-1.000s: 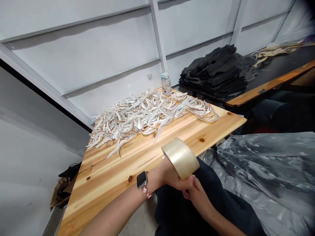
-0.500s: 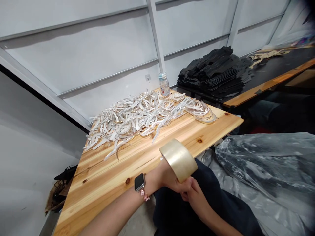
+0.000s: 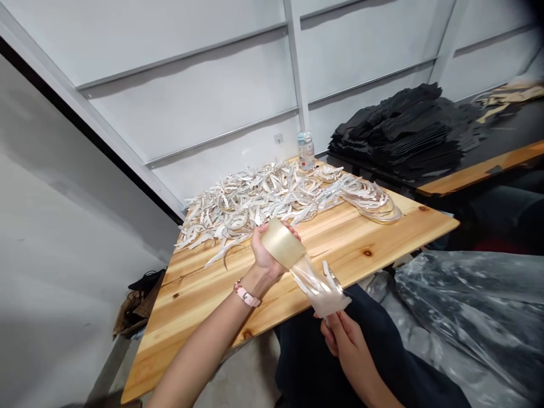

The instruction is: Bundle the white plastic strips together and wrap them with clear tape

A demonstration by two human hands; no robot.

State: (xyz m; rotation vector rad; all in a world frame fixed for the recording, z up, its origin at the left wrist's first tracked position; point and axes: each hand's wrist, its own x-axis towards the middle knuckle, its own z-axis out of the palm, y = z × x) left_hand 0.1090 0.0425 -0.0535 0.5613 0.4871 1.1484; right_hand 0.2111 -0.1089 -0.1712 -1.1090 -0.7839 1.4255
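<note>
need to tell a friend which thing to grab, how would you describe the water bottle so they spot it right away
Start at the wooden table and look to its far edge by the grey wall. Behind the heap of white curved pieces, the water bottle stands upright. It is the only tall, clear thing there, with a pale blue cap; everything around it lies flat.

Pine-board table (image 3: pixel 340 238), knotty grain. Heap of pale curved cut-outs (image 3: pixel 272 198) lies across its far half. Water bottle (image 3: pixel 305 151) stands upright at the heap's far edge, by the wall. Near the heap, bare wood.
</note>
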